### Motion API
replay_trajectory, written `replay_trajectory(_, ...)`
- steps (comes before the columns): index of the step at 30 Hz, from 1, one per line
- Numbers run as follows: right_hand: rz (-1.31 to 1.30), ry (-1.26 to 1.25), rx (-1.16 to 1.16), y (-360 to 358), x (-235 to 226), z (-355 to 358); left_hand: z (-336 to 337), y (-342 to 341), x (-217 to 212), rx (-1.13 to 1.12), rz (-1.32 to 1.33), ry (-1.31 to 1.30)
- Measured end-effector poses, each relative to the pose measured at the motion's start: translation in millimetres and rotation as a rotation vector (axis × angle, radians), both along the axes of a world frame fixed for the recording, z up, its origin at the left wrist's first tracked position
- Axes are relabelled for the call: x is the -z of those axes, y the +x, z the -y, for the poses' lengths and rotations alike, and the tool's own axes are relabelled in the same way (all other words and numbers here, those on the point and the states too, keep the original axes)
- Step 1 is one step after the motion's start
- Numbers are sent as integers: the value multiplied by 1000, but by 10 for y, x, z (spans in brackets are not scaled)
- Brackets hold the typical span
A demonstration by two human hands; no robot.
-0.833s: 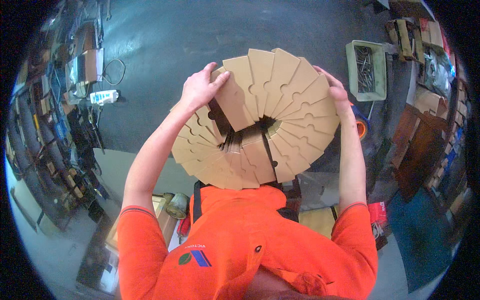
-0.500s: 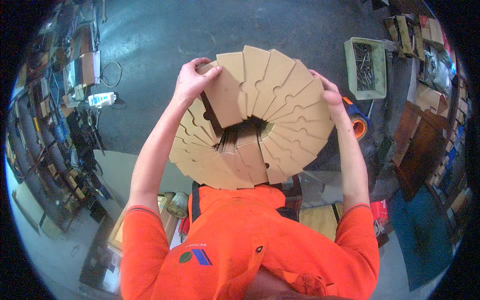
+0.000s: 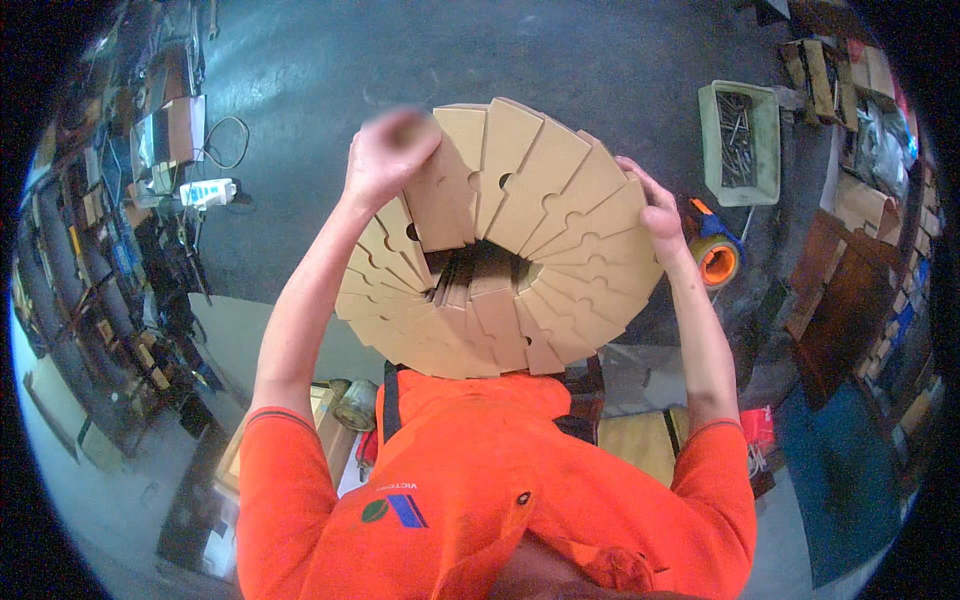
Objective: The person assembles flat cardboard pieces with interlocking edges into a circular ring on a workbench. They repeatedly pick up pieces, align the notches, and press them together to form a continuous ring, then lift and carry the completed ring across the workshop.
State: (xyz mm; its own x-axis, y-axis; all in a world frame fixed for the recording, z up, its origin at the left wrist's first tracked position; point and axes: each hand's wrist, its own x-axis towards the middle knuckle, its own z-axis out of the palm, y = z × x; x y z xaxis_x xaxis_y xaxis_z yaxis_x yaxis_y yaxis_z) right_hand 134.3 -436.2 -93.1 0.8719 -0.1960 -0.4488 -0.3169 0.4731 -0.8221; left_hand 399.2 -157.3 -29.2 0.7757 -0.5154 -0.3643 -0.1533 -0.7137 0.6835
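Note:
A ring of flat tan cardboard boxes (image 3: 590, 240), many with round thumb notches, stands overlapped like a fan in front of me, its near edge against my orange shirt. My left hand (image 3: 390, 155) grips the upper left of the ring; its thumb lies on one box, while the fingers are blurred and partly hidden. On the right side, my right hand (image 3: 660, 210) holds the outer edge, fingers on the far side and thumb nearer me. A dark gap shows in the ring's middle.
A tape dispenser (image 3: 717, 262) with an orange core lies right of my right hand. Beyond it is a pale green bin (image 3: 765, 150) of metal rods. At left are a white item (image 3: 207, 193) with blue markings, a looped cable (image 3: 228, 142) and assorted tools. Wooden pieces lie at right.
The boxes at the far side of the ring have shifted and spread, baring another dark notch. My left hand has moved slightly and blurred; my right hand keeps its place at the edge.

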Motion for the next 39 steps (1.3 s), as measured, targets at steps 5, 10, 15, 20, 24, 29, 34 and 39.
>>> replay_trajectory(5, -25, -172, 18, -80, -191, -159, -52, -29, 22, 62, 17, -31)
replay_trajectory(10, -3, -175, -18, -173, -90, -187, 1, -58, -94, 88, 57, 7)
replay_trajectory(15, 13, -81, -69, -121, -68, -360, -265, -105, -223, 60, -25, 284)
replay_trajectory(20, 27, -147, -171, 87, -25, -332, -492, -47, -170, 64, 49, 132)
replay_trajectory(24, 54, -198, -159, 108, 22, -381, -887, 115, 106, -157, -93, -147)
replay_trajectory(29, 8, -123, -90, 153, 6, -509, -1725, 51, 318, -253, -44, 77)
replay_trajectory(34, -36, -79, -35, 118, -16, -588, -1514, -139, 74, -196, -75, 387)
replay_trajectory(39, -6, -90, -36, 114, -129, -636, -1554, -142, 132, -199, -72, 417)
